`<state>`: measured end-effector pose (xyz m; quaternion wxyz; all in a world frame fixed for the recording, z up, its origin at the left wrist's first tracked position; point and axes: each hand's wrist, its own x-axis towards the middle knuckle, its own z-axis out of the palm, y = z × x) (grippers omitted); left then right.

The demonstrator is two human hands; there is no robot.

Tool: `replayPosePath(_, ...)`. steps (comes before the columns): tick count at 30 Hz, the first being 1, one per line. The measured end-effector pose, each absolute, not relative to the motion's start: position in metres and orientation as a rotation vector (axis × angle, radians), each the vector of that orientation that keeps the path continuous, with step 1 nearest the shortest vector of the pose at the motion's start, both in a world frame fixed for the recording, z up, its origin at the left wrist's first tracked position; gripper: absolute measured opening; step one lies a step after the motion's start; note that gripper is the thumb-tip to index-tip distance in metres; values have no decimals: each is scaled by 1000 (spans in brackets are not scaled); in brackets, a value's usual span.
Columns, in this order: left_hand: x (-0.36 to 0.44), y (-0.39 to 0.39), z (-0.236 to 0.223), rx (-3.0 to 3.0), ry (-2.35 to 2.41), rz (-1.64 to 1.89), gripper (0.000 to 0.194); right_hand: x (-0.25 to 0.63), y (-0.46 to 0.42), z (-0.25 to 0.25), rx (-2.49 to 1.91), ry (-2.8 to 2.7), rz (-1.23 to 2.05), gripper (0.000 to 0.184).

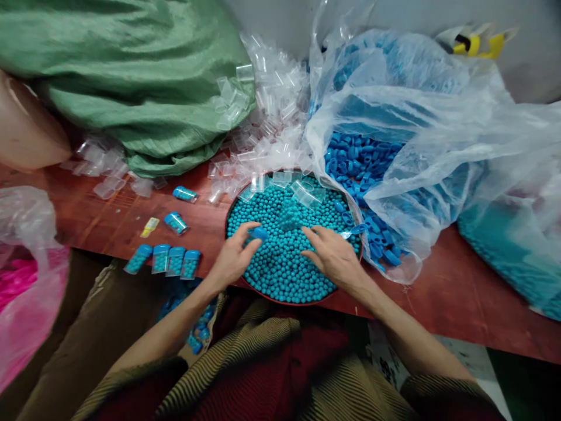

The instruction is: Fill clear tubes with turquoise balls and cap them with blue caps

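A round tray (289,302) full of small teal beads (284,263) lies in front of me on the red table. My left hand (232,254) is over its left side, with a blue cap (258,233) between thumb and fingers. On the right side, my right hand (333,254) has its fingers apart and nothing visible in them. Just beyond its fingertips is a blurred, teal-filled shape (290,213); whether it is a container of beads I cannot tell. Clear empty containers (307,193) lie on the beads at the tray's far edge.
Several filled, blue-capped containers (176,261) stand or lie left of the tray. A pile of clear containers (276,128) spreads behind it beside a green sack (153,88). On the right are a plastic bag (421,111) with blue caps (357,158) and a bag of teal beads (504,251).
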<state>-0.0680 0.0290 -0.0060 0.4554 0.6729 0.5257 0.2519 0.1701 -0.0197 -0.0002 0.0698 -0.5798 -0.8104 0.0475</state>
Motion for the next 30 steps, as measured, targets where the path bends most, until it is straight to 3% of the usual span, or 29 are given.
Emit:
replayPosePath(6, -149, 33, -8, 2004, 1866, 464, 40, 232, -18, -10, -2081, -2491, -221, 16)
replayPosePath(10, -127, 30, -8, 2258, 2032, 539, 36, 234, -13, -18, -2115, -2558, -194, 23)
replayPosePath(16, -31, 42, -15, 2372, 1454, 468, 29, 230, -7, -8, -2235, -2532, -113, 22)
replayPosePath(19, -3, 54, -25, 2334, 1362, 387, 32, 221, 5, -12, -2065, -2369, 0, 19)
replayPosePath(23, 8, 63, -34, 2322, 1396, 327, 28, 195, 30, -30, -1714, -2101, 292, 27)
replayPosePath(30, 11, 62, -36, 2303, 1403, 264, 23, 184, 37, -55, -1589, -2023, 517, 32)
